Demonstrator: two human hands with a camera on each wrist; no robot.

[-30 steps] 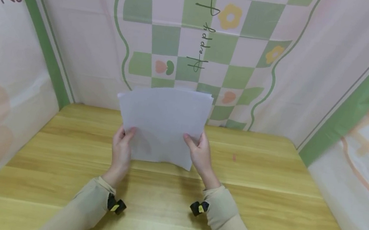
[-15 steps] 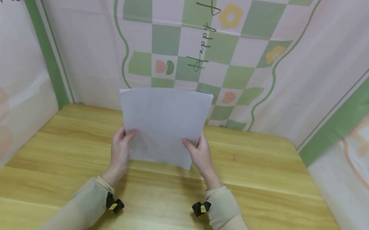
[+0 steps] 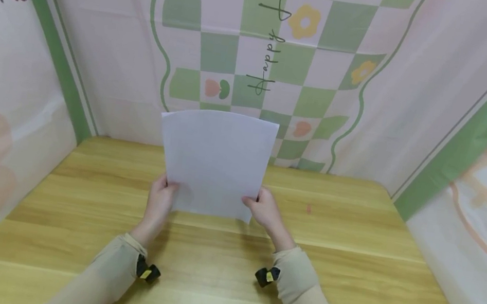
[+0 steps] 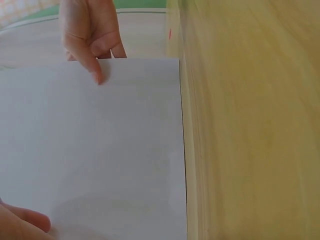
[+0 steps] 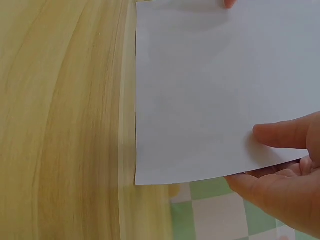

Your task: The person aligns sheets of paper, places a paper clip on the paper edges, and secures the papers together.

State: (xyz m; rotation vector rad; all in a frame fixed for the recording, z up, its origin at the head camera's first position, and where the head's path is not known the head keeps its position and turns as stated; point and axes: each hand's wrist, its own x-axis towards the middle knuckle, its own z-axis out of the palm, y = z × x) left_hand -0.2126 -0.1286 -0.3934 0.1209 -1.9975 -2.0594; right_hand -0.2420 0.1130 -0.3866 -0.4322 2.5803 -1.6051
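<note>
White paper (image 3: 216, 161) stands nearly upright over the wooden table, its top bowed slightly; in the head view its edges line up, and how many sheets it has I cannot tell. My left hand (image 3: 158, 205) pinches its left edge low down, thumb on the near face and fingers behind. At the right edge my right hand (image 3: 267, 212) grips it the same way. In the right wrist view the right thumb (image 5: 282, 134) presses the face while the fingers (image 5: 265, 192) lie behind the sheet. Only part of the left hand (image 4: 22, 222) shows in the left wrist view.
The wooden table (image 3: 348, 270) spreads around both arms, with a small red mark (image 3: 308, 209) to the right. A checkered cloth backdrop (image 3: 256, 60) hangs behind it, and printed cloth walls stand at both sides. Small black cameras sit on both wrists.
Staggered edges of the paper at the top now look even. Both hands have slid lower along the sides, and the paper's top stands slightly higher.
</note>
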